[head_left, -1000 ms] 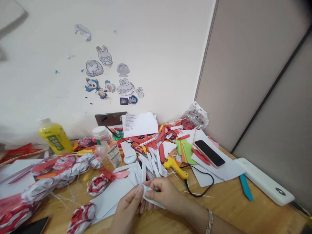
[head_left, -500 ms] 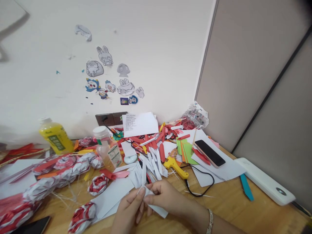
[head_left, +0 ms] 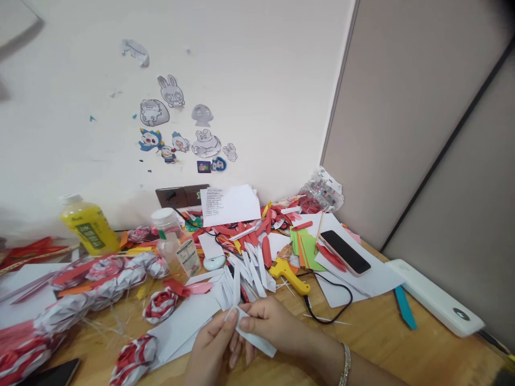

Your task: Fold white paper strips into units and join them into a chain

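Observation:
A narrow folded white paper strip (head_left: 257, 341) is pinched between both hands at the bottom centre, its free end pointing down to the right. My left hand (head_left: 215, 339) grips the strip's upper end between thumb and fingers. Closed on the same strip from the right is my right hand (head_left: 270, 323), with a bracelet on its wrist. Just beyond the hands lies a pile of folded white strips (head_left: 251, 271). White sheets (head_left: 181, 332) lie to the left, beside two red-and-white folded paper rolls (head_left: 161, 304).
A yellow glue gun (head_left: 290, 276) with a black cable lies right of the pile. Farther right are a phone (head_left: 345, 252), a teal strip (head_left: 405, 307) and a long white device (head_left: 436, 297). A yellow bottle (head_left: 90, 225) and a clear jar (head_left: 177, 246) stand at the left.
The view has shifted very slightly. Both hands still hold the white strip in nearly the same place, with only small finger movement.

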{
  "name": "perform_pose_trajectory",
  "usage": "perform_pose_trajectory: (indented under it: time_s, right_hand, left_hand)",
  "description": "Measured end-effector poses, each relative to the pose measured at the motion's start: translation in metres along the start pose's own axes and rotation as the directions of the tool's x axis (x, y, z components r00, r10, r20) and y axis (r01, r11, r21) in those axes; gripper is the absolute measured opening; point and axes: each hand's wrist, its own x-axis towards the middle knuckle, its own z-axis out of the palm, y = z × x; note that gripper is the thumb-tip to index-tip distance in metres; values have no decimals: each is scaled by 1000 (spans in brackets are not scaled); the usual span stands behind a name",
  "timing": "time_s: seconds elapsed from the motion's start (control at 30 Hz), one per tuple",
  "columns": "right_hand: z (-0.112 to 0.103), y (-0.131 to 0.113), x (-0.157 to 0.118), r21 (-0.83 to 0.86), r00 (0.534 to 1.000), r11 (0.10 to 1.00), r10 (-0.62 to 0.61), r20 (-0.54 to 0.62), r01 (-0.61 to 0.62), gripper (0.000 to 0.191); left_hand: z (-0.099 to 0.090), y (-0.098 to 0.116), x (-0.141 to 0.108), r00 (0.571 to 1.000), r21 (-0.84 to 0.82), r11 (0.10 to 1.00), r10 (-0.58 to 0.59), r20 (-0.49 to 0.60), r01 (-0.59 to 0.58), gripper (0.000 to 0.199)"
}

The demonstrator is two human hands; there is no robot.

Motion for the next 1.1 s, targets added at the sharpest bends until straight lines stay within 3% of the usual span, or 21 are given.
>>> perform_pose_trajectory:
  time_s: [0.3,0.5,0.6,0.77,1.1]
  right_hand:
    - [3,-5,-2,-54,996,997,45,-73,-49,41]
    - [5,-8,-3,-102,991,990,91,-95,-101,22]
    - [5,-12,-4,-118,989,984,123,-82,-132,17]
    - [3,-9,-2,-91,983,987,123,-133,-135,19]
    - [5,-14,-1,-129,985,981,134,-108,-147,25]
  left_hand:
    - [-1,5,0,984,298,954,87,-158,-37,36]
    - [0,10,-6,948,469,881,203,-245,-67,28]
    - [-2,9,-5,941,469,883,191,-278,-40,26]
    - [-5,7,2,971,403,915,93,-220,3,27]
    - [-6,6,0,965,395,919,122,-230,-22,36]
